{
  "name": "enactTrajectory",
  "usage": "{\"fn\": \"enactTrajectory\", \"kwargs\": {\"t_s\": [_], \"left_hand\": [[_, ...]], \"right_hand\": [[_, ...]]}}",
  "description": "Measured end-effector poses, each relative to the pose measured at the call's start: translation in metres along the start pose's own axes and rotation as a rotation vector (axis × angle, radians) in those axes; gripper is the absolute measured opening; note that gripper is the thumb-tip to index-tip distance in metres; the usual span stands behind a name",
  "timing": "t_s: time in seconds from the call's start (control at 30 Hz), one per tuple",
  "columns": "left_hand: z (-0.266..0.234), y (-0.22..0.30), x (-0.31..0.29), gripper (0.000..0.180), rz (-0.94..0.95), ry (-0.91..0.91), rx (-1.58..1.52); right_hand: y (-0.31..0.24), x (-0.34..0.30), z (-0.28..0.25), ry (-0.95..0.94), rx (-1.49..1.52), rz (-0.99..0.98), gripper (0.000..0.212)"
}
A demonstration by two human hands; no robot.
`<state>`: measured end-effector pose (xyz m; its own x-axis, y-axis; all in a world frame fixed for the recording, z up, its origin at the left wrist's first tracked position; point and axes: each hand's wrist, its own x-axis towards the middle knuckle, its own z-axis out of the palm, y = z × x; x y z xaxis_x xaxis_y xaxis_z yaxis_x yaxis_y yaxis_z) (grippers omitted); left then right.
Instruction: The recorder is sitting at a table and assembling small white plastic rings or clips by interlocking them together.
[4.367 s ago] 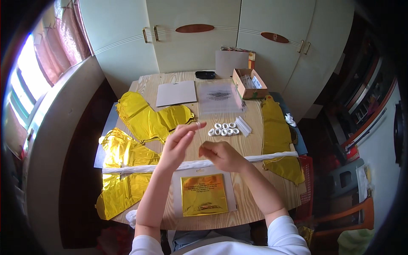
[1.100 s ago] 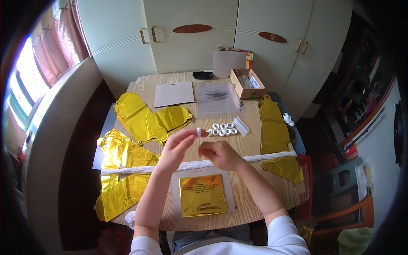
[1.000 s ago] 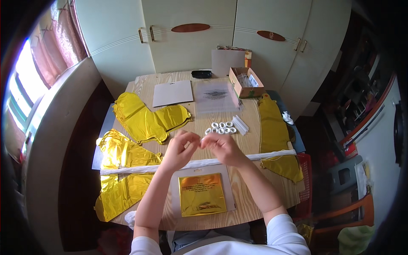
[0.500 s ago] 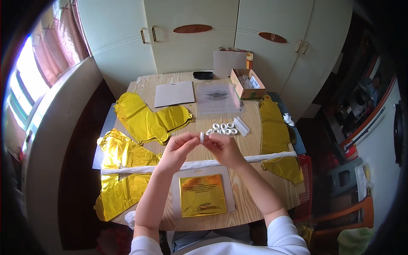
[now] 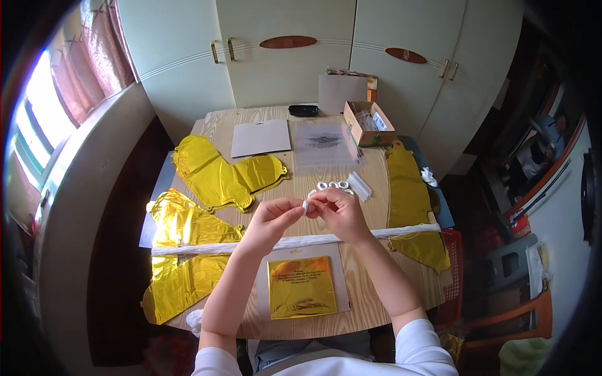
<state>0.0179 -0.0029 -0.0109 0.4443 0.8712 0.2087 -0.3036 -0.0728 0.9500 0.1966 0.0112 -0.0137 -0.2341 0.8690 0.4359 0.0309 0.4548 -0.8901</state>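
My left hand (image 5: 278,217) and right hand (image 5: 340,215) meet above the middle of the table, fingertips pinched together. Between them is a small white ring-shaped roll (image 5: 306,205); my left thumb and finger hold it while my right fingers grip its other side, partly covering it. Just beyond lie several similar white rolls (image 5: 333,185), partly hidden by my right hand, beside a few translucent white sticks (image 5: 359,186). Below my hands a long bundle of white strands (image 5: 295,241) crosses the table. Nearer me, a folded gold foil packet (image 5: 301,287) rests on a pale card (image 5: 343,294).
Flat gold foil balloons lie at far left (image 5: 216,172), near left (image 5: 188,272) and right (image 5: 407,194). Farther back are a white card (image 5: 260,138), clear plastic sheets (image 5: 320,153), a black case (image 5: 303,111) and a cardboard box (image 5: 370,135). A person (image 5: 553,131) shows at far right.
My hands have come slightly nearer to me with the white roll. My right fingers have closed in around it and now cover more of it. At far right, a person has come into clearer view.
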Motion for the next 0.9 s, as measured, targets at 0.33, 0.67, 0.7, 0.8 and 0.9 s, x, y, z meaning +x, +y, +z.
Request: {"fn": "enactTrajectory", "kwargs": {"t_s": [0.33,0.67,0.7,0.8,0.9], "left_hand": [[0.012,-0.013,0.008,0.028,0.125,0.183,-0.089],[-0.001,-0.016,0.009,0.025,0.076,0.213,0.055],[-0.001,-0.016,0.009,0.025,0.039,0.195,0.054],[0.003,-0.011,0.009,0.022,-0.071,0.14,0.092],[0.005,-0.013,0.008,0.016,-0.153,0.069,0.173]], "right_hand": [[0.014,-0.001,0.012,0.041,0.188,0.208,0.017],[-0.004,0.001,-0.009,-0.116,0.0,0.093,0.013],[-0.005,0.003,-0.016,-0.12,-0.086,0.054,0.014],[-0.005,0.008,-0.021,-0.033,-0.109,-0.158,0.017],[0.003,0.006,-0.02,-0.242,-0.123,-0.082,0.021]]}}
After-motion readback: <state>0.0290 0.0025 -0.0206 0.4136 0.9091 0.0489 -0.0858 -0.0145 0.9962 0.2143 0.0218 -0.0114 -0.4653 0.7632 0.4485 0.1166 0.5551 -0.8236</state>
